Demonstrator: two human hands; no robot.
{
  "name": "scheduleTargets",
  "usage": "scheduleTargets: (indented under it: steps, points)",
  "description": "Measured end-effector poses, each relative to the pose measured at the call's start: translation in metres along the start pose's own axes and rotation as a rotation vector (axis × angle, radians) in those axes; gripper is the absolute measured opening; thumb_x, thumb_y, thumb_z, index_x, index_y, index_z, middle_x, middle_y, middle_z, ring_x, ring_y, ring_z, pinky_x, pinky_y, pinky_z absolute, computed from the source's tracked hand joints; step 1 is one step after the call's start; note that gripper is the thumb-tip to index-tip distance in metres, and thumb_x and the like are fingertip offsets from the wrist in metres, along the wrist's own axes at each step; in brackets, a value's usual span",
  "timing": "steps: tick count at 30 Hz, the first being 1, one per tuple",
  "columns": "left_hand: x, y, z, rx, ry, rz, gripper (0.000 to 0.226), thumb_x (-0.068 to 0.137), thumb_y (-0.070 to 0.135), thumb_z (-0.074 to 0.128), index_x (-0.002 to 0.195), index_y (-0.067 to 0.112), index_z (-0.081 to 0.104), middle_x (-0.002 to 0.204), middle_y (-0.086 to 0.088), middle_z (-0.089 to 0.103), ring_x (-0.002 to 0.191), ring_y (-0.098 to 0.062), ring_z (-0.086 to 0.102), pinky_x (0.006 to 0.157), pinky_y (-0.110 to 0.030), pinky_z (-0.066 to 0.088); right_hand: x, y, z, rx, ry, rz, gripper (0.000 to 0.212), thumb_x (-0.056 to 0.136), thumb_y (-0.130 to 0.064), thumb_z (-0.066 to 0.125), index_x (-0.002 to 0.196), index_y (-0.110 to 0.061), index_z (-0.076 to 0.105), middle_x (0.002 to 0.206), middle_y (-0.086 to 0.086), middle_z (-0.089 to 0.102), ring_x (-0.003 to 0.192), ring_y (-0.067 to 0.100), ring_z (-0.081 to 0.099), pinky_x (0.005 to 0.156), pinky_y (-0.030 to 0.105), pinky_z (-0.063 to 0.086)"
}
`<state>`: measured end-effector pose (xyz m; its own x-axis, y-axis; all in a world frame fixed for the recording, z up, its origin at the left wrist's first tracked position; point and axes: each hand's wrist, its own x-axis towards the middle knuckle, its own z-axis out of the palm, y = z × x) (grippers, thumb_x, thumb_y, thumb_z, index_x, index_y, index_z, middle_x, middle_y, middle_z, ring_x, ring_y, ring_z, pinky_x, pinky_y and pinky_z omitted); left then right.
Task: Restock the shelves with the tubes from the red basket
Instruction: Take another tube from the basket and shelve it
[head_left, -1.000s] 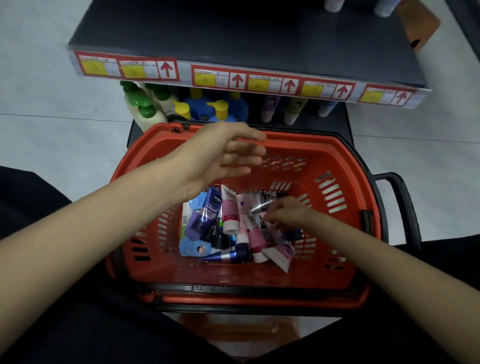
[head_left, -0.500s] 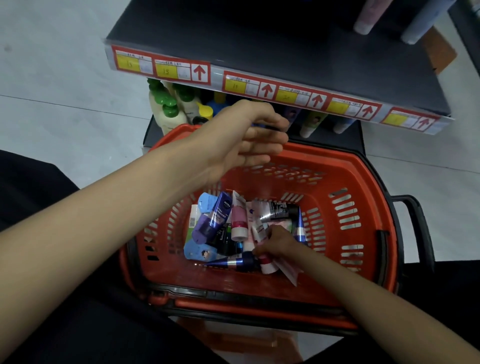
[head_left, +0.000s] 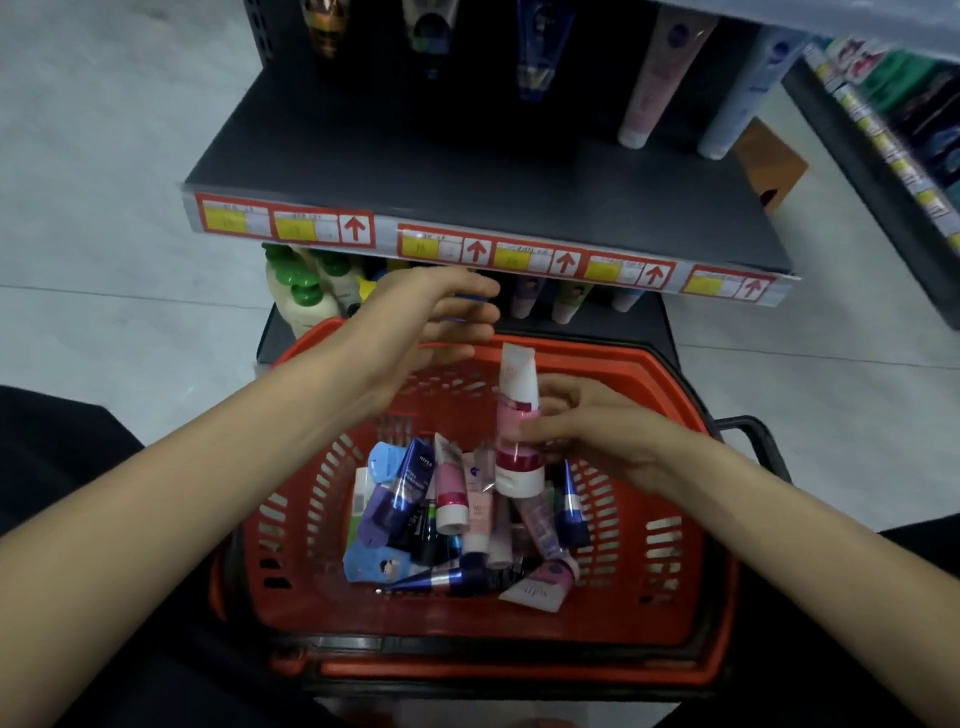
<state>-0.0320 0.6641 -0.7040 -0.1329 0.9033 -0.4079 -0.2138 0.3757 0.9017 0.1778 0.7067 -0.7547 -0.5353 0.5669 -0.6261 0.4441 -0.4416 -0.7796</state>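
Gripping a pink-and-white tube (head_left: 517, 382) at its middle, the right hand (head_left: 592, 436) has its fingers (head_left: 553, 415) curled round it from the right. The tube stands almost upright with its white cap down. Its crimped end rises above the fingers and its cap hangs just below them, over the red basket (head_left: 680, 525).

Left of and beyond those fingers, the left hand (head_left: 426, 327) hovers above the basket's far rim. Its fingers (head_left: 470, 312) are straight and lightly spread, holding nothing and apart from the tube.

Below both hands, a loose pile of tubes (head_left: 452, 499) lies in the bottom of the basket. Dark blue, pink and white ones cross one another, with a pale blue flat pack among them.

Above and beyond the left fingers a dark shelf (head_left: 467, 166) juts out, edged with a strip of red-and-yellow price labels (head_left: 519, 254). Toward its back, up and to the right of both hands, standing tubes (head_left: 652, 83) rest cap down, one pink and one pale. Under the shelf, just left of the left fingers, stand cream bottles (head_left: 298, 296) with green caps.
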Motion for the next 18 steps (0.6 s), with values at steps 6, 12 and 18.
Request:
scheduleTargets:
  steps: [6, 12, 18]
  points:
    - [0.006, -0.009, 0.002, 0.009, 0.023, 0.049, 0.025, 0.094, 0.026, 0.063, 0.111, 0.013, 0.075, 0.098, -0.007, 0.076, 0.088, -0.02, 0.071, 0.079, -0.032, 0.054, -0.047, -0.023, -0.026, 0.192, -0.066, -0.196, 0.054, 0.088, -0.012, 0.074, 0.139, -0.012, 0.057, 0.127, 0.012, 0.07, 0.108, 0.021, 0.071, 0.087, 0.029, 0.056]
    - [0.003, -0.021, 0.015, 0.032, -0.087, 0.061, 0.024, 0.098, 0.028, 0.061, 0.112, 0.015, 0.076, 0.099, -0.01, 0.075, 0.083, -0.018, 0.069, 0.068, -0.026, 0.055, -0.058, -0.034, -0.025, 0.409, -0.056, -0.319, 0.044, 0.096, -0.023, 0.058, 0.139, -0.012, 0.058, 0.134, 0.015, 0.066, 0.13, 0.034, 0.058, 0.111, 0.052, 0.046]
    - [-0.009, -0.023, 0.029, -0.006, -0.196, 0.162, 0.033, 0.092, 0.025, 0.062, 0.12, 0.011, 0.072, 0.105, -0.008, 0.076, 0.078, -0.01, 0.07, 0.063, -0.018, 0.051, -0.062, -0.033, -0.028, 0.479, -0.022, -0.386, 0.041, 0.099, -0.021, 0.055, 0.138, -0.011, 0.059, 0.136, 0.017, 0.064, 0.127, 0.031, 0.058, 0.115, 0.05, 0.037]
